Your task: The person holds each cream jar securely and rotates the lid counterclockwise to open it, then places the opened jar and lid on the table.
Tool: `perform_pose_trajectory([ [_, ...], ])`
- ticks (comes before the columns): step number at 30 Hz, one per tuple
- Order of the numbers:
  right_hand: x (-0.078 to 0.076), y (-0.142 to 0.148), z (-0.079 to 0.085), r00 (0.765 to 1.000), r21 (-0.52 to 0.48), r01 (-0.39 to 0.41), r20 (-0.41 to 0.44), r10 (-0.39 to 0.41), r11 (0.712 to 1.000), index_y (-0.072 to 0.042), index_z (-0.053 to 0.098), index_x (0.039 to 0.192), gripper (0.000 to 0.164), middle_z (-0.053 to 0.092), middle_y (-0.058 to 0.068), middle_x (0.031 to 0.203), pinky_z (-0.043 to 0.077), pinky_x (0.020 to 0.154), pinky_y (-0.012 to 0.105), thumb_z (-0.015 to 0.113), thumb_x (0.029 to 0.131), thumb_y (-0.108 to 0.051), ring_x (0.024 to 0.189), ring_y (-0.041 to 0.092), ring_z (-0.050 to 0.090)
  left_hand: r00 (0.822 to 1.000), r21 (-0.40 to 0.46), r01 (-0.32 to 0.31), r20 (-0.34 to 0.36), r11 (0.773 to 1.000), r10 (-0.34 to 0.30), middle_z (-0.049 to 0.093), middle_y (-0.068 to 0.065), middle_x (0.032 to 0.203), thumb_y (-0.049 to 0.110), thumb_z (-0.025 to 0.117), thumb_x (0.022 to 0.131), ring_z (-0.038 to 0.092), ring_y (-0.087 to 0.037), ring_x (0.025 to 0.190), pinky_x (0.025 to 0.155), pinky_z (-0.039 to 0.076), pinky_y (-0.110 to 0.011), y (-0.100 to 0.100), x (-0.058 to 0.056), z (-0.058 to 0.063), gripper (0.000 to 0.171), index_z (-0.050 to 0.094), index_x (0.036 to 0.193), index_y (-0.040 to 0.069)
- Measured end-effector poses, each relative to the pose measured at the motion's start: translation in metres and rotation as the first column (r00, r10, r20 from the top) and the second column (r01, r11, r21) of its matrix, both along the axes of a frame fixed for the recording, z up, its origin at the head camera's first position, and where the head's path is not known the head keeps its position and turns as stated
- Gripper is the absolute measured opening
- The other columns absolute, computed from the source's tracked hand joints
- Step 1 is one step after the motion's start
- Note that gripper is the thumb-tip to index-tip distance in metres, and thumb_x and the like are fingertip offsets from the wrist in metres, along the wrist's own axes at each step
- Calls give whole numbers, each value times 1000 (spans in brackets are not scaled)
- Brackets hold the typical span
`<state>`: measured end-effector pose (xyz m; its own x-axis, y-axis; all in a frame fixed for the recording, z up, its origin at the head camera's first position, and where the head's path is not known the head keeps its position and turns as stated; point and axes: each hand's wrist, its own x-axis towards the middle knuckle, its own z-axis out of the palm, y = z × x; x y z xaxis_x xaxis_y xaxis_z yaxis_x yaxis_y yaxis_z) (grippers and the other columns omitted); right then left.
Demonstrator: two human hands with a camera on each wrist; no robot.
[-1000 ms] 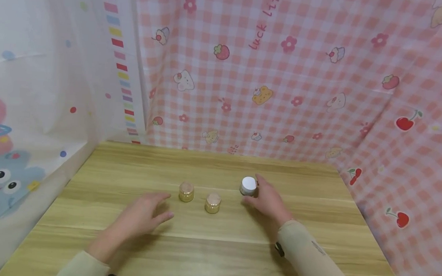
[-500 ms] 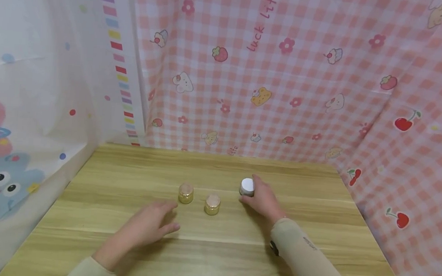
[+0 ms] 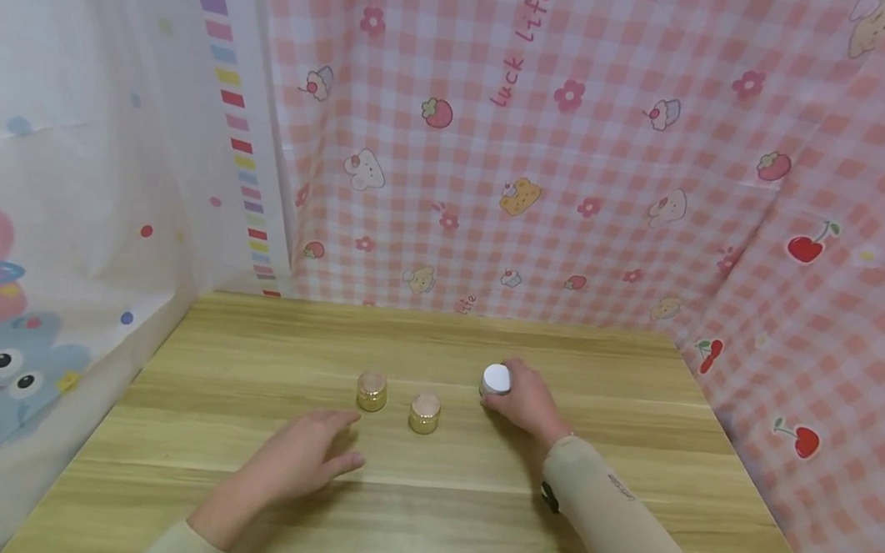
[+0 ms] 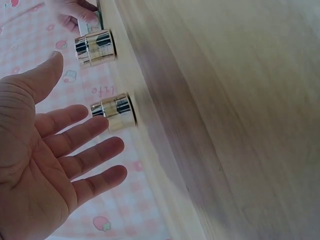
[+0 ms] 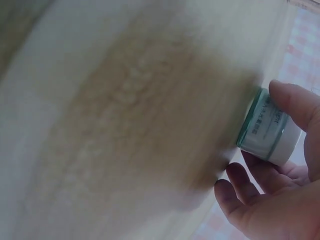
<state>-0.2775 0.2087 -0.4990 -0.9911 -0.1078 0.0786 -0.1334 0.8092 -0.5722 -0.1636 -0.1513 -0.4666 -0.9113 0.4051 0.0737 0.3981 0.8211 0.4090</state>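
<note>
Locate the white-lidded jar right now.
In the head view, the white-lidded jar is right of centre, in the grip of the right hand, to the right of and slightly farther back than the nearest gold container.

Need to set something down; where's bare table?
Bare: yellowish wooden table between both beige sleeves, and its back strip below pink checked cloth. Crowded middle: left hand, two gold cylindrical jars, right hand gripping white-lidded round jar.
</note>
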Motion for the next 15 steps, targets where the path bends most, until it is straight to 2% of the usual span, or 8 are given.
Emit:
perform_pose_trajectory([
  [3,4,2,2,1000,-18,5,26,-5,1000,4,63,126,60,73,19,116,58,98,52,93,81,-22,106,34,70,1000,4,0,-1,1000,0,68,-21,143,39,79,97,65,-42,133,116,49,-60,1,2,1,62,63,143,2],
  [8,15,7,7,997,-75,41,68,-36,996,5,60,133,65,72,22,123,58,98,52,91,82,-22,111,35,70,1000,21,2,0,1000,-2,68,-20,143,39,79,97,64,-43,134,115,49,-60,3,5,4,61,63,143,2],
  [15,28,21,9,998,-144,54,47,-47,988,6,59,137,65,70,24,129,57,102,54,89,85,-19,117,38,69,1000,33,10,-10,999,-9,69,-19,142,39,78,98,65,-41,134,114,50,-60,4,5,3,60,63,143,2],
])
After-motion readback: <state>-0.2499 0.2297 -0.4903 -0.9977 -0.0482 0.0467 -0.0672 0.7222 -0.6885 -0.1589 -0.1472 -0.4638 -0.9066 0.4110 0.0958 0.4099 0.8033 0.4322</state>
